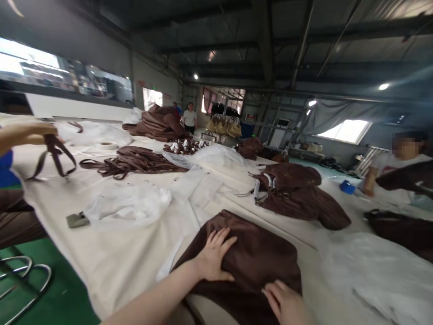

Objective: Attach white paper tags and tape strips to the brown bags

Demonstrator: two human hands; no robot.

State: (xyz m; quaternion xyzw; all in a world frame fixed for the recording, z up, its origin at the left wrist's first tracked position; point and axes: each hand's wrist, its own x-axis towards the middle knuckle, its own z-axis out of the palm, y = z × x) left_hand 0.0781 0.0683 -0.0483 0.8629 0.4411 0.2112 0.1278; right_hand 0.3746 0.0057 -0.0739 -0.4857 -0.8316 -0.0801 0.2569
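A dark brown bag [260,243] lies on the cloth-covered table in front of me. My left hand [216,256] rests flat on its upper left part with the fingers spread. Near the bag's lower right edge, my right hand [286,300] has its thumb and fingers pressed together on the brown material; exactly what is pinched there is too small to make out. A curved strap or opening edge shows below the bag, partly cut off by the frame.
Brown straps [135,161] and a clear plastic bag [131,205] lie at left, brown bags [297,194] at right, with plastic wrap [375,271] nearby. Another person's hand [43,131] holds straps at far left; a person [402,158] stands at far right.
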